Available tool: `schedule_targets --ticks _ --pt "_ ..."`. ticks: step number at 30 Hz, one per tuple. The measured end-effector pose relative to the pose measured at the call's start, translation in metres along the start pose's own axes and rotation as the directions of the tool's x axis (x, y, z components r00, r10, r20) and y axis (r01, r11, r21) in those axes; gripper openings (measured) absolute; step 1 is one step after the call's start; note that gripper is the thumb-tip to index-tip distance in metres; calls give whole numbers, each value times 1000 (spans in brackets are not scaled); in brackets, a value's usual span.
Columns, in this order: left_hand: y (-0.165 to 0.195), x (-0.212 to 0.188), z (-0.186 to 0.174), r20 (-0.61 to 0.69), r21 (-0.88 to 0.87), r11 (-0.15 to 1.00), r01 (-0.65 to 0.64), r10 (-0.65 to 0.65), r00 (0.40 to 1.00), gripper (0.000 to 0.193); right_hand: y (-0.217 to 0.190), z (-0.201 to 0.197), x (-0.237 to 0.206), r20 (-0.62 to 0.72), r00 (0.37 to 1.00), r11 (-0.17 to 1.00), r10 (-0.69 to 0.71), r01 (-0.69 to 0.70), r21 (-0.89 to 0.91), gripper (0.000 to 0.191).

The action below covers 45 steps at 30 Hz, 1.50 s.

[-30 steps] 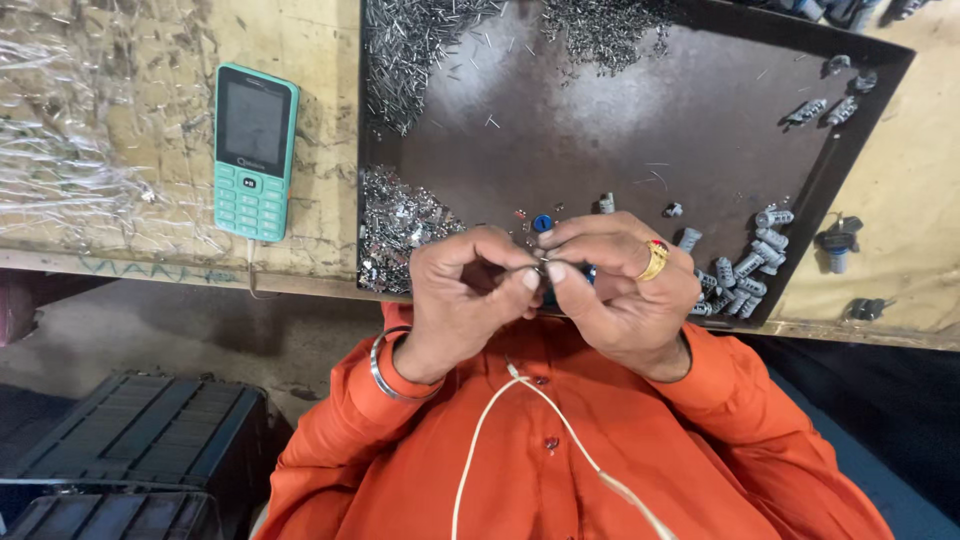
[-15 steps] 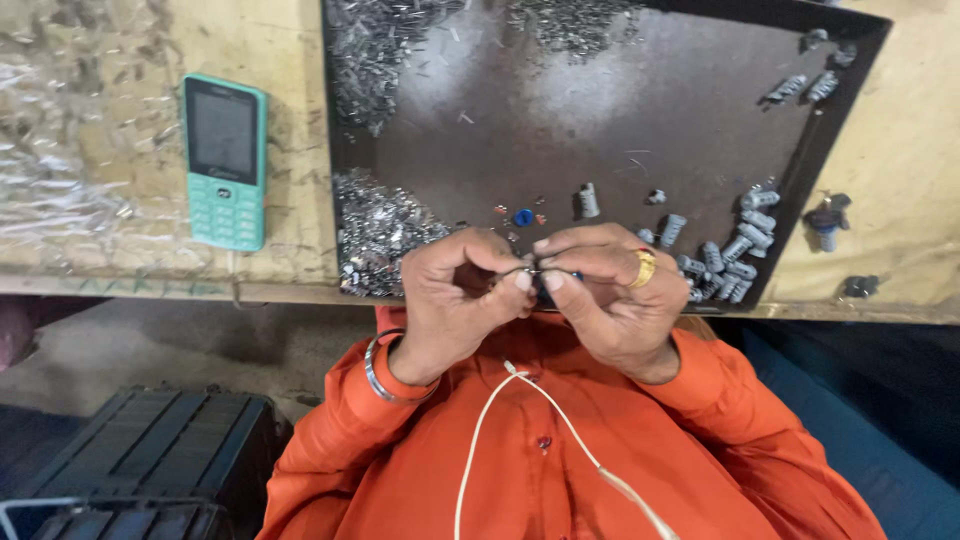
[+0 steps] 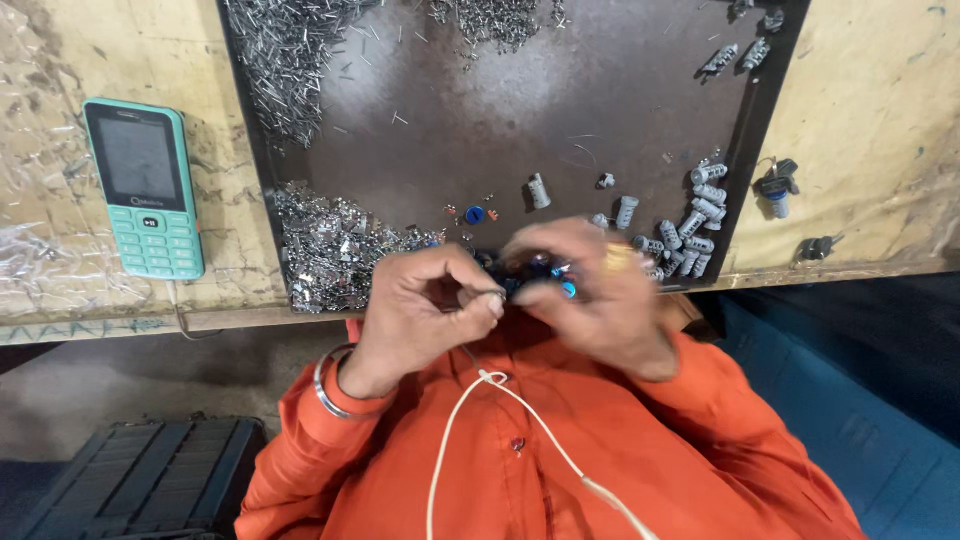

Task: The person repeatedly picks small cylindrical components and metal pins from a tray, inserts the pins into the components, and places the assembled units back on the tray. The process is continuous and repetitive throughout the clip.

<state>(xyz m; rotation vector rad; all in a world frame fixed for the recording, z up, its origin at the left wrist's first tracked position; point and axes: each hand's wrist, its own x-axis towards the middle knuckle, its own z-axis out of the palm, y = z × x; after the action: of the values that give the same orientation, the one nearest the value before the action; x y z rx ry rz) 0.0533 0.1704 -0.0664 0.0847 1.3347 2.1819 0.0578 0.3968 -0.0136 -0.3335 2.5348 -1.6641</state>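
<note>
My left hand (image 3: 425, 305) pinches a small metal piece at its fingertips, just below the front rim of a dark metal tray (image 3: 560, 90). My right hand (image 3: 590, 295), blurred and wearing a gold ring, holds a small dark part with blue bits (image 3: 545, 270) against the left fingertips. Both hands meet over my orange shirt. A heap of small shiny metal parts (image 3: 335, 245) lies in the tray just beyond the left hand. Several grey cylindrical pieces (image 3: 690, 225) sit beyond the right hand.
A teal keypad phone (image 3: 145, 190) lies on the worn wooden bench at the left. Piles of thin metal pins (image 3: 290, 60) fill the tray's far side. A black crate (image 3: 140, 475) stands on the floor at lower left. A white cord (image 3: 520, 420) hangs down my chest.
The view has shifted slightly. My right hand has moved and is now blurred, its fingers working at the small part; the left hand keeps its pinch.
</note>
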Motion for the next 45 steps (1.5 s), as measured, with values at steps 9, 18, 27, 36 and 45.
schedule_targets --ticks 9,18,27,36,45 --pt "6 6 9 -35 119 992 -34 38 999 8 17 -43 -3 -90 988 674 -126 18 -738 31" --pt "16 6 9 0 151 986 -77 78 997 8 21 5 -10 114 985 759 130 -173 628 20" --pt "20 13 -4 99 85 993 78 -86 991 12 45 1 -25 238 962 688 137 -265 675 17" --pt "24 19 -1 140 16 993 116 -117 983 10 19 4 4 126 992 900 -3 -52 433 13" --pt "39 21 1 70 264 903 -339 333 940 17 -41 -13 52 255 842 756 -476 539 -371 23"
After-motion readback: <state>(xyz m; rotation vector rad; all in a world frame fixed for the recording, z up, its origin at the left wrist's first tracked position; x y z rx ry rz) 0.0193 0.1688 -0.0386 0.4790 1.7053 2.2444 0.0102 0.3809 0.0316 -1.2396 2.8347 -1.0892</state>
